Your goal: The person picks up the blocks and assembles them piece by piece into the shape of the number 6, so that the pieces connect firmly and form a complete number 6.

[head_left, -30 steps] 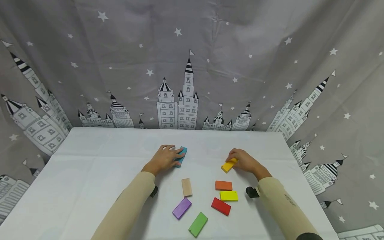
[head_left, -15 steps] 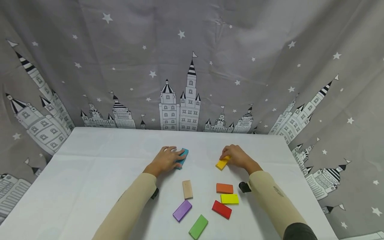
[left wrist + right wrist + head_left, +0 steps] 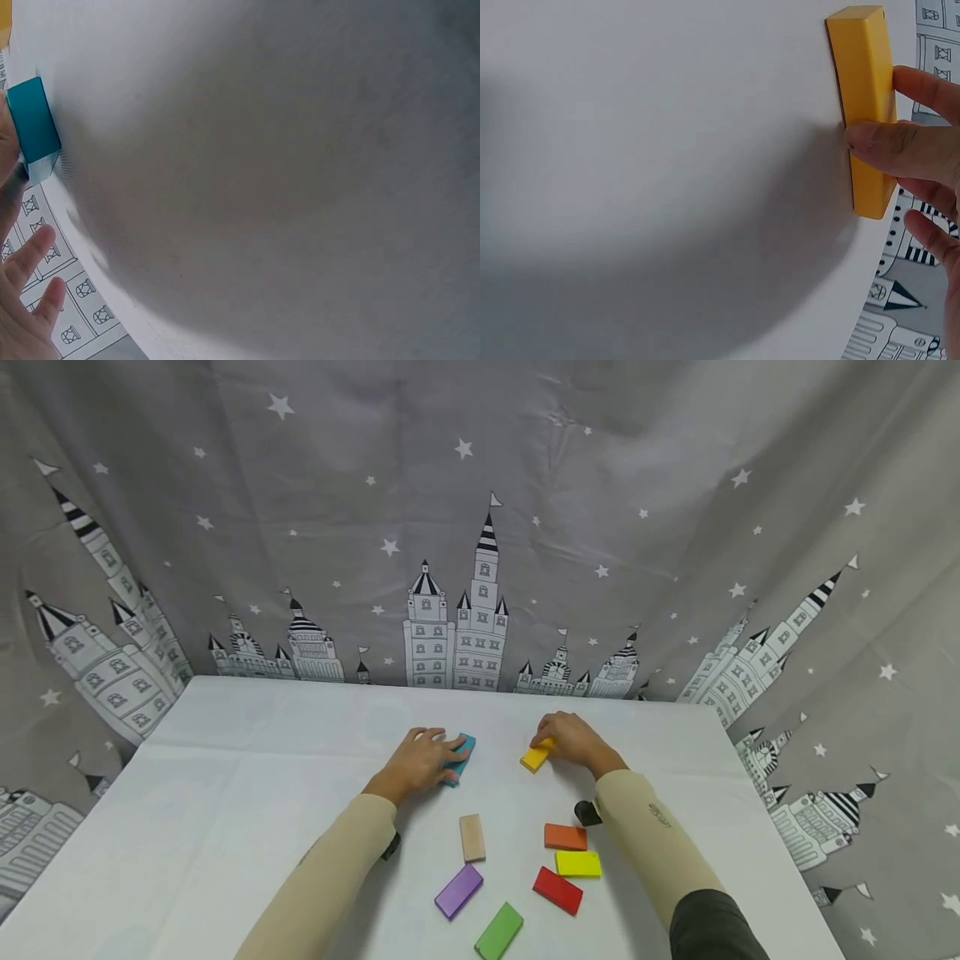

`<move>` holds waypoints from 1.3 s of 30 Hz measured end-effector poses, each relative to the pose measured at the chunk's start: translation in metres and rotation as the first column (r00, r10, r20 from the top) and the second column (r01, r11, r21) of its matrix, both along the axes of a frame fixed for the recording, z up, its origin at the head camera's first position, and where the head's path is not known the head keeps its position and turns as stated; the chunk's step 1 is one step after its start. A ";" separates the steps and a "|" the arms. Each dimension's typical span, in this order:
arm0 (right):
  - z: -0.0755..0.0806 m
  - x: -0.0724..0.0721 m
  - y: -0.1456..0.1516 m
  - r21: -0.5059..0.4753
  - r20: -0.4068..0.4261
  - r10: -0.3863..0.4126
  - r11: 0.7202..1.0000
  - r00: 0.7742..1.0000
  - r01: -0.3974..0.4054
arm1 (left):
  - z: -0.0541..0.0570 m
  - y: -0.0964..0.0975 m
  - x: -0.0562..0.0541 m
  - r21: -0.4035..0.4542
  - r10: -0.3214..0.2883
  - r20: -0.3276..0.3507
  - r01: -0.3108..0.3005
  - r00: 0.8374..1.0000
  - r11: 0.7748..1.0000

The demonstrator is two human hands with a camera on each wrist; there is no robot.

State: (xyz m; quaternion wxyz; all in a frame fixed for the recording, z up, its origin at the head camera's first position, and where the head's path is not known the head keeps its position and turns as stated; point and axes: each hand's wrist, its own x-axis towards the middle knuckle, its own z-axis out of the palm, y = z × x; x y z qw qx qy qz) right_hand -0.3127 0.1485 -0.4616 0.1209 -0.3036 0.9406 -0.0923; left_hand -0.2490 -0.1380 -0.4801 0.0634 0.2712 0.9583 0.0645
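My left hand (image 3: 418, 762) pinches a blue rectangular block (image 3: 467, 747) between thumb and fingers at the far middle of the table. In the left wrist view the same blue block (image 3: 34, 118) shows at the left edge, with the other fingers spread beside it. To the right, my right hand (image 3: 574, 740) grips an amber-yellow block (image 3: 534, 758) by its sides. The right wrist view shows the thumb on the near face of this amber-yellow block (image 3: 860, 75), fingers behind it. A short gap separates the two held blocks.
Nearer on the white table (image 3: 225, 810) lie a natural wood block (image 3: 472, 837), a purple block (image 3: 458, 892), a green block (image 3: 498, 932), an orange block (image 3: 566, 837), a bright yellow block (image 3: 578, 864) and a red block (image 3: 558, 891). A grey castle-print curtain (image 3: 337, 460) hangs behind.
My right hand has moved left and slightly away from me with the amber-yellow block, closer to the blue one. My left hand stays on the blue block; the head view has shifted slightly.
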 end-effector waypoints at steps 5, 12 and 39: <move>0.002 -0.009 -0.014 0.027 0.018 -0.021 0.999 1.000 0.020 | 0.000 0.001 0.002 0.022 0.013 0.019 -0.014 1.000 1.000; 0.004 -0.020 -0.030 0.025 0.030 -0.078 0.997 0.997 0.077 | 0.002 0.002 0.002 -0.013 0.038 0.022 -0.038 0.999 0.999; -0.004 -0.030 -0.076 -0.075 0.028 -0.095 0.992 0.995 0.097 | 0.004 0.003 0.003 -0.012 0.064 0.073 -0.063 0.995 0.998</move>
